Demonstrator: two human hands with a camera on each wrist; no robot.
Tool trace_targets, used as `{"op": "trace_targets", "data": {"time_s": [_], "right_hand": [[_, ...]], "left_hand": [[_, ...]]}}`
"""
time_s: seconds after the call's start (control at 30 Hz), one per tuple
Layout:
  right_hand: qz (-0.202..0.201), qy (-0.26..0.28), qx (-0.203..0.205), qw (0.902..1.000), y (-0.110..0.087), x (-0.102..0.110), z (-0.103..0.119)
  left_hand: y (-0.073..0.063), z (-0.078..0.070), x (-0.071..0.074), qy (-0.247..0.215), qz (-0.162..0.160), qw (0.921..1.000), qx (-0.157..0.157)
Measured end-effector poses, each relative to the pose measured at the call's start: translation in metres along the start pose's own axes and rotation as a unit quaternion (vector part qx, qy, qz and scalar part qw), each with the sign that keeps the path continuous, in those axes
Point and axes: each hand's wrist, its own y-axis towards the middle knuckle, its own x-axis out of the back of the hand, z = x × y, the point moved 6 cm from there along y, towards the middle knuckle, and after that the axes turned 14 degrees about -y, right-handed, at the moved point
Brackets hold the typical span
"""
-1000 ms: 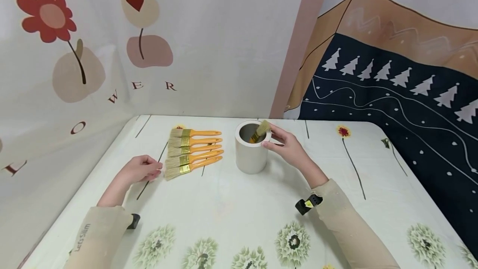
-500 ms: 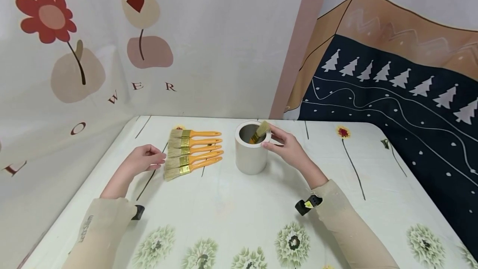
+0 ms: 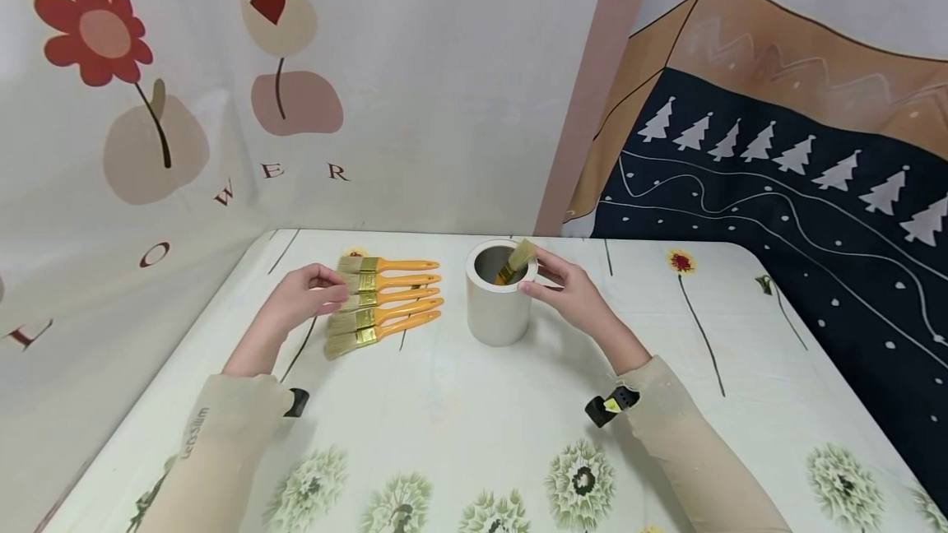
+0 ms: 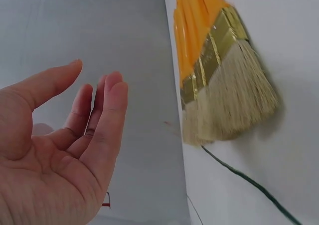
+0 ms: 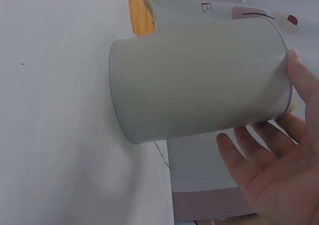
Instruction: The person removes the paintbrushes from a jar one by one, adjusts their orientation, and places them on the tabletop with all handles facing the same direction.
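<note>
Several paintbrushes (image 3: 366,317) with orange handles, brass-coloured ferrules and pale bristles lie in a row, handles pointing right. My left hand (image 3: 302,296) hovers at their bristle ends, overlapping them in the head view. In the left wrist view its fingers (image 4: 112,110) are loosely bent, thumb apart, holding nothing. To the right of the row stands a white cylindrical can (image 3: 498,315), upright, its mouth facing up. Another paintbrush (image 3: 518,257) leans inside it, bristles up at the rim, handle hidden. My right hand (image 3: 570,286) holds the can by its upper right side, thumb and fingers spread around the rim.
A white cloth (image 3: 444,434) printed with flowers covers the table. Behind and to the left hangs a pale curtain (image 3: 429,89) with flower prints. A dark, tree-patterned fabric (image 3: 778,212) hangs along the right side.
My left hand has moved up and to the right, from beside the nearer brushes to over the bristles of the middle ones. The right hand and the can have stayed in place.
</note>
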Motion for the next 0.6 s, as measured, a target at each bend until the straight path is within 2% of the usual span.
{"op": "trace_targets", "data": {"time_s": [0.17,0.4,0.6], "right_hand": [[-0.001,-0.001,0.000,1.0000,0.000,0.000,0.000],[-0.001,0.000,0.002,1.0000,0.000,0.000,0.000],[-0.001,0.001,0.000,1.0000,-0.001,0.001,0.001]], "left_hand": [[0.003,-0.012,-0.011,-0.025,0.009,0.9995,-0.019],[0.008,-0.034,-0.028,-0.030,0.015,0.9980,-0.053],[0.015,-0.053,-0.043,-0.048,0.015,0.9938,-0.099]]}}
